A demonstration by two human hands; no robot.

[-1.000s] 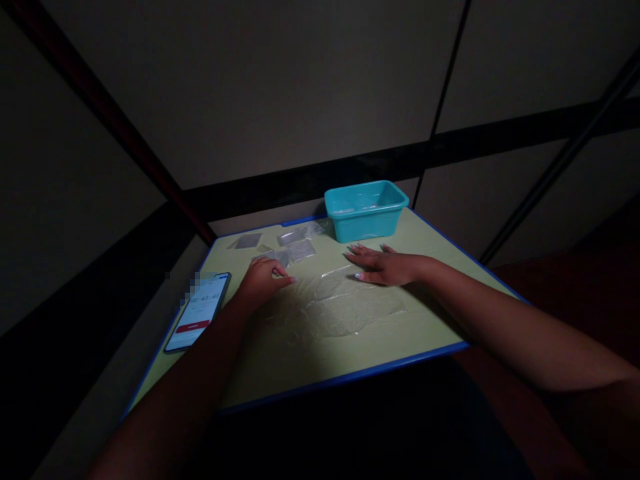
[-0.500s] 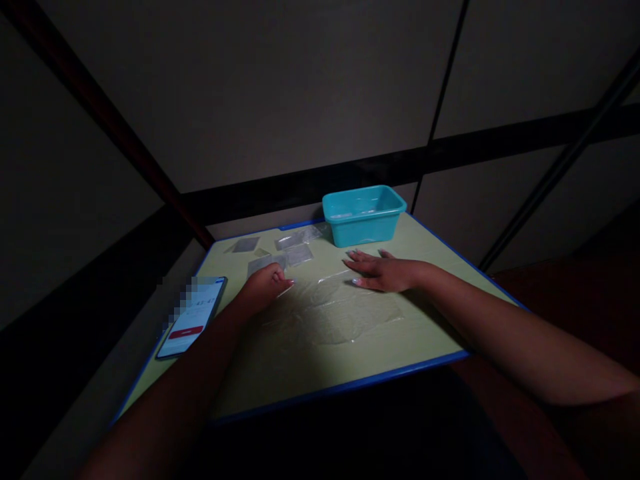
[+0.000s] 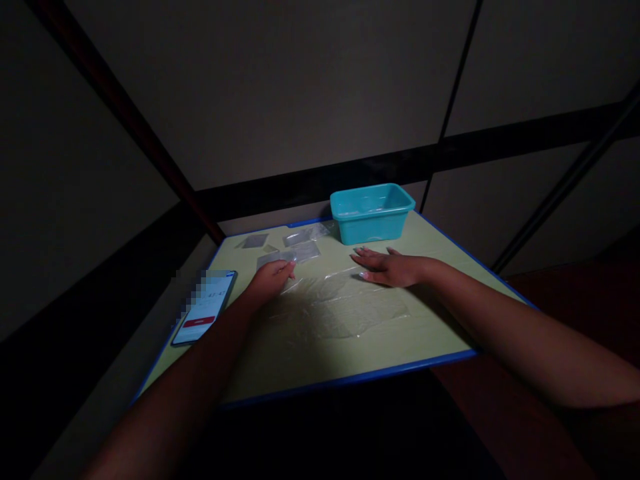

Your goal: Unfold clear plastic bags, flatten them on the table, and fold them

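A large clear plastic sheet, wrinkled and see-through, lies flat on the pale yellow tabletop in front of me. At its far left edge my left hand is closed, thumb against curled fingers, in what looks like a pinch on the film; the exact contact is hard to see. My right hand rests palm down with spread fingers at the sheet's far right edge. Just beyond the left hand lie small clear packets: one close to the fingers, another farther back, and a third toward the left.
A turquoise plastic basin stands at the back right of the table, which has blue edging. On the left lies a phone with its screen lit. Dark panelled walls rise behind the table.
My left thumb has closed in against the fingers, where it stuck out before. The right hand stays spread on the sheet. The whole view has shifted slightly.
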